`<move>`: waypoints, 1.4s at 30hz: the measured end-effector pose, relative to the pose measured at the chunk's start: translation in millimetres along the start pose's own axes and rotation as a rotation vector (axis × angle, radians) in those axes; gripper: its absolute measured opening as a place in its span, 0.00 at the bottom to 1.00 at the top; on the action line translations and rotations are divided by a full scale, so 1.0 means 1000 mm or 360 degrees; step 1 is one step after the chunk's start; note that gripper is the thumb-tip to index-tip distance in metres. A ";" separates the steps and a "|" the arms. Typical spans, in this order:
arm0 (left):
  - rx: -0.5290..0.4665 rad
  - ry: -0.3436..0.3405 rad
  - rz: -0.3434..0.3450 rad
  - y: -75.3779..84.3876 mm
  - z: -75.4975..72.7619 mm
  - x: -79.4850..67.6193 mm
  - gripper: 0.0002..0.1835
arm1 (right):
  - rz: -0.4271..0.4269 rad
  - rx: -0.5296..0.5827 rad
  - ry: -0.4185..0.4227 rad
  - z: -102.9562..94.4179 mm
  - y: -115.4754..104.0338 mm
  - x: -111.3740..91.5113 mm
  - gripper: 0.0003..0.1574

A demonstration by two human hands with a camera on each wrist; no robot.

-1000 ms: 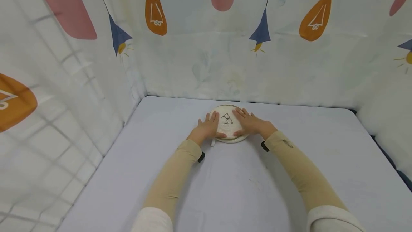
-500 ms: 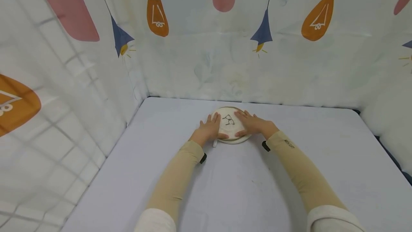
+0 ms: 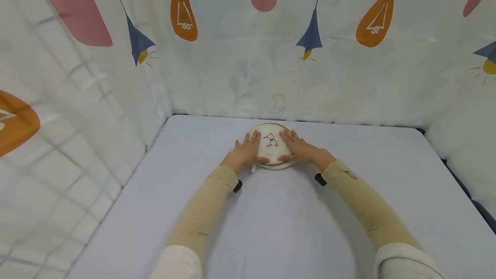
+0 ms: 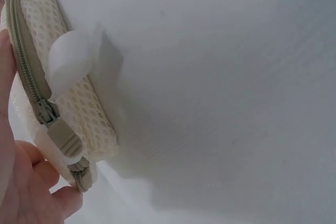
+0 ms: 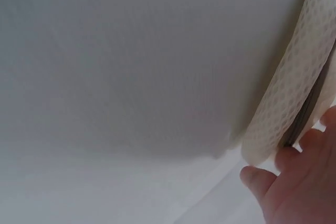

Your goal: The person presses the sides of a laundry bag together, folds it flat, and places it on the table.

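Note:
A round cream mesh laundry bag (image 3: 270, 153) with a dark line drawing on top lies near the table's back edge. My left hand (image 3: 245, 152) rests on its left side, fingers straight and spread. From the right, my right hand (image 3: 304, 149) lies on the bag likewise, thumb toward the front. In the left wrist view, the zipper (image 4: 27, 69) runs round the bag's edge, with a beige zipper pull (image 4: 64, 137) beside my left fingers and a white tab (image 4: 71, 59) sticking out. The right wrist view shows the bag's mesh side wall (image 5: 289, 82) beside my right fingertips.
A white-covered table (image 3: 271, 218) spreads out under both arms. Behind it hangs a pale curtain (image 3: 248, 68) printed with lamps and bulbs, close to the bag. Another patterned sheet (image 3: 77, 132) bounds the left side, with grid shadows across it.
The head view has shifted slightly. Both hands stay on the bag, which keeps its place on the table.

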State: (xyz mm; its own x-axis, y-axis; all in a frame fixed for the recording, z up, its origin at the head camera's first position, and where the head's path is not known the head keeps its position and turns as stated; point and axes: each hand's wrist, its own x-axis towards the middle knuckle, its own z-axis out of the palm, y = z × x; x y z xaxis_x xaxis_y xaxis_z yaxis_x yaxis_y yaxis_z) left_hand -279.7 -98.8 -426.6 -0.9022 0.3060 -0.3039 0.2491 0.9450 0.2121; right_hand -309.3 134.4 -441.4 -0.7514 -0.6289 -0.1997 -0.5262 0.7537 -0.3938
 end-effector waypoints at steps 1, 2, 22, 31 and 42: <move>0.0005 0.0003 0.0003 -0.001 0.001 -0.001 0.60 | 0.0022 -0.0005 0.0000 0.002 -0.002 -0.001 0.63; 0.0016 0.0008 0.0007 -0.002 0.002 -0.001 0.60 | 0.0048 -0.0016 -0.0002 0.003 -0.004 -0.001 0.64; 0.0060 0.0062 0.0025 -0.003 0.008 0.004 0.58 | 0.0194 -0.0109 0.0007 0.007 -0.017 -0.005 0.64; 0.0026 0.0078 0.0031 -0.004 0.002 0.000 0.58 | 0.0174 -0.0119 0.0049 -0.001 -0.022 -0.010 0.64; 0.0061 0.0145 0.0064 -0.004 0.000 -0.002 0.56 | 0.0181 -0.0118 0.0050 -0.004 -0.025 -0.015 0.62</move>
State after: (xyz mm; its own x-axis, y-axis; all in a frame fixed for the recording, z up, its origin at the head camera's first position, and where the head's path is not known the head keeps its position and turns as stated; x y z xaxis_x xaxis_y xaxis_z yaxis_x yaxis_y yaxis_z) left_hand -278.4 -103.1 -427.0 -0.9192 0.3335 -0.2096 0.2973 0.9364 0.1862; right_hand -286.8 125.6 -424.8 -0.8194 -0.5332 -0.2105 -0.4640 0.8325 -0.3027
